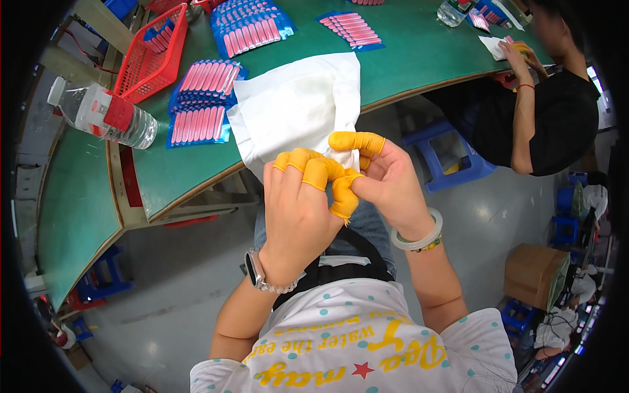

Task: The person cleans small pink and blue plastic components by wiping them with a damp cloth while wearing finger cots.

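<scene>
Presently both hands are brought together at the near end of a white sheet (288, 105), which spreads forward and slightly left from the grip across the green table (413, 59); cloth or paper, cannot tell. Right hand (391, 180): its fingers curl round the near right corner, forefinger lying over the top, the material apparently nipped in a narrow grip. Left hand (298, 200): fingertips bunched close beside the right thumb; whether they also grip the sheet is hidden. Key relation: the sheet's raised right-hand fold (346, 98) runs lengthwise away from the body and ends at the right fingers, so by judgement the right hand is nearer that line, and any move along it hinges on this corner, which hangs past the table's front edge. The bulk rests on the tabletop, out of reach of the present grip. Yellow finger covers (316, 173) are worn on several digits of each hand. Left of the sheet, noted: a stack of pink strips on blue cards (208, 82), a red basket (171, 62) behind it, and a clear bottle (134, 124).
</scene>
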{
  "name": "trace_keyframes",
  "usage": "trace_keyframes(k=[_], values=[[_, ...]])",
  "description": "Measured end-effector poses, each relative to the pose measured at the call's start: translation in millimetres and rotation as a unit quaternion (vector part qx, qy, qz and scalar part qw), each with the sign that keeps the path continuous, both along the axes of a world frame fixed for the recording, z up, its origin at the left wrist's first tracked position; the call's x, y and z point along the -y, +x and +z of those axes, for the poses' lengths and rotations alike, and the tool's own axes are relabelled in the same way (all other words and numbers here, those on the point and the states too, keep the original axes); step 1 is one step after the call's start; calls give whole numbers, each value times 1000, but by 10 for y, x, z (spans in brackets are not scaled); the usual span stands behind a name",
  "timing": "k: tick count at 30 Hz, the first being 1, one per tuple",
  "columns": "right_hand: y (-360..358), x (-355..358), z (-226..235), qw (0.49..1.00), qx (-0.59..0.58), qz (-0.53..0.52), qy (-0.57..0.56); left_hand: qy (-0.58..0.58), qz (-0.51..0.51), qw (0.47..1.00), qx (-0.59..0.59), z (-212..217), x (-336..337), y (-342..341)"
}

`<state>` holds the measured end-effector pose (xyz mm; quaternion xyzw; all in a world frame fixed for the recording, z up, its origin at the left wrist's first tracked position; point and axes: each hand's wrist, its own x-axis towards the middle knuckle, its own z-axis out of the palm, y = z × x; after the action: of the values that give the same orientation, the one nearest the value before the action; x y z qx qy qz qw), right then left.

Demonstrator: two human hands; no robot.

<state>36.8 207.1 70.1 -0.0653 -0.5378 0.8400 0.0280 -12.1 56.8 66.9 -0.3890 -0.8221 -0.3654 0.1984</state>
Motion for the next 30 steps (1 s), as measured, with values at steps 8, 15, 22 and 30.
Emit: trace_keyframes(k=[8, 15, 22, 30], values=[[-22, 127, -14, 998, -23, -47, 35, 252, -25, 948, 193, 123, -113, -136], [-1, 246, -103, 974, -59, -109, 188, 176, -16, 977, 116, 233, -523, -204], [-31, 290, -127, 987, -90, -100, 92, 183, 54, 981, -26, 158, -426, -331], [-37, 272, 78, 996, -63, -61, -8, 294, 72, 953, 10, 180, -166, -540]])
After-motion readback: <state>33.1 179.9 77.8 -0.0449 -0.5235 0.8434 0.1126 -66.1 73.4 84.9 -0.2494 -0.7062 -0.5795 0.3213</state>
